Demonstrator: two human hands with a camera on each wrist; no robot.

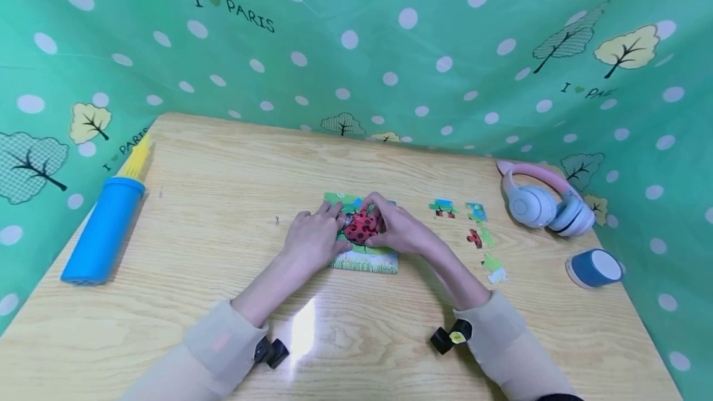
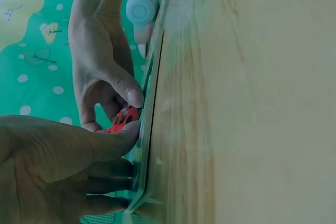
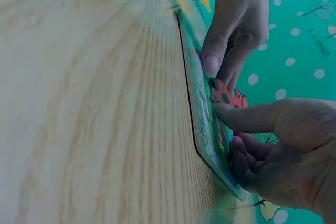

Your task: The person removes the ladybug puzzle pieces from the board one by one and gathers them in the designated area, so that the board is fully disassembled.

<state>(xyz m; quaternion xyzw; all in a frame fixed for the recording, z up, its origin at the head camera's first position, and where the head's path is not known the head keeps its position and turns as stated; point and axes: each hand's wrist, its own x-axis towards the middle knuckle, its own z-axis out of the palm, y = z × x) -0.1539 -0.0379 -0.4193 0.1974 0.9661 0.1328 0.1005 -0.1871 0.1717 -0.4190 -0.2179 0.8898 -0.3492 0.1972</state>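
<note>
On the counter (image 1: 223, 159), right grip (image 1: 400, 226) pinched the ladybug (image 1: 361, 229) over the board (image 1: 369, 263), left grip (image 1: 314, 238) spread; loose pieces (image 1: 444, 205) awaited placement.

Ladybug (image 1: 361, 229) between hands (image 1: 314, 239) (image 1: 402, 231): red, black spots. Pump (image 1: 106, 228) left of them: blue, yellow nozzle (image 1: 135, 159). Cloth (image 1: 312, 23) beyond: green, pale dots.

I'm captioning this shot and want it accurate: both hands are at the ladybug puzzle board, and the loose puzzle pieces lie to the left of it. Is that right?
Not quite: the loose puzzle pieces lie to the right of the board, as the head view shows. The rest stands.
</note>
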